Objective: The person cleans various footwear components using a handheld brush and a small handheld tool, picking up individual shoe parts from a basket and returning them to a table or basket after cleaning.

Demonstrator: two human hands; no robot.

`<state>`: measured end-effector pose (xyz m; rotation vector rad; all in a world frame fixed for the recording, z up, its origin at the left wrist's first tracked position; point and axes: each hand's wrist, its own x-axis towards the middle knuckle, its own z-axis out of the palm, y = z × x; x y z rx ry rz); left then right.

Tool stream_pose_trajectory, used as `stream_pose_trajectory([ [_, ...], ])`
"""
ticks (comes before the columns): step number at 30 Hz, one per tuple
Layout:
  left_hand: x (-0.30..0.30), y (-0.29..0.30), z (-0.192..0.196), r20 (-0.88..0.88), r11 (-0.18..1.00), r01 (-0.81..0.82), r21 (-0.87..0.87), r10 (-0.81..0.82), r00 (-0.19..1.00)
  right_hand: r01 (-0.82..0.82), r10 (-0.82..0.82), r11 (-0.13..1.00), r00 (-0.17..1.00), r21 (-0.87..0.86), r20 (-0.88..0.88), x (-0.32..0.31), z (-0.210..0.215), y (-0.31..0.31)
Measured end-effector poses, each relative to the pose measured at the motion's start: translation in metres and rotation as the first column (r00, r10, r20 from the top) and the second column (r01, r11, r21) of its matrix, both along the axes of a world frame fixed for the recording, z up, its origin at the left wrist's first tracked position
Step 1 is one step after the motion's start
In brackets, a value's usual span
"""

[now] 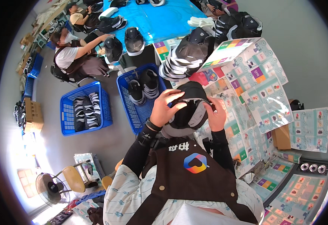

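Both my hands hold a black shoe upper (189, 108) with a grey lining up in front of my chest. My left hand (166, 106) grips its left side with the fingers spread over the top edge. On the right side, my right hand (216, 113) pinches the rim. Black sleeves cover both forearms. A stack of similar black and white uppers (184, 56) lies on the table just beyond my hands.
Two blue baskets (82, 129) (134, 114) with black shoe parts stand on the floor at left. Colourful printed sheets (261, 82) cover the table at right. Two seated people (73, 56) work at the blue table (152, 18). A fan (51, 189) stands lower left.
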<state>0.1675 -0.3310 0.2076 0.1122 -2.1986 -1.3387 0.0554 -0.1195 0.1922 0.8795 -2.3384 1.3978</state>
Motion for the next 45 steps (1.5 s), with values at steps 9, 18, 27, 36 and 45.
stream_pose_trajectory([
  [9,0.01,0.004,0.008,-0.013,0.986,-0.07,-0.151,0.069,0.998,0.01,-0.01,0.999,1.0,-0.04,0.001,0.014,0.008,-0.003],
  [18,0.037,-0.004,0.058,-0.56,0.763,-0.643,-0.065,0.505,0.657,0.073,-0.062,0.995,0.985,0.061,-0.162,0.032,0.016,0.002],
  [27,0.068,-0.089,0.014,0.378,0.825,-0.337,-0.453,0.521,0.765,0.115,-0.099,0.99,0.977,0.076,-0.189,0.029,0.016,0.003],
  [36,0.02,-0.019,0.011,0.064,0.976,0.103,-0.19,-0.092,0.994,0.077,-0.063,0.994,0.985,0.08,-0.163,0.032,0.021,-0.009],
  [45,0.012,-0.014,0.016,0.0,0.993,0.018,-0.116,-0.018,1.0,0.089,-0.074,0.993,0.981,0.077,-0.18,0.034,0.018,-0.005],
])
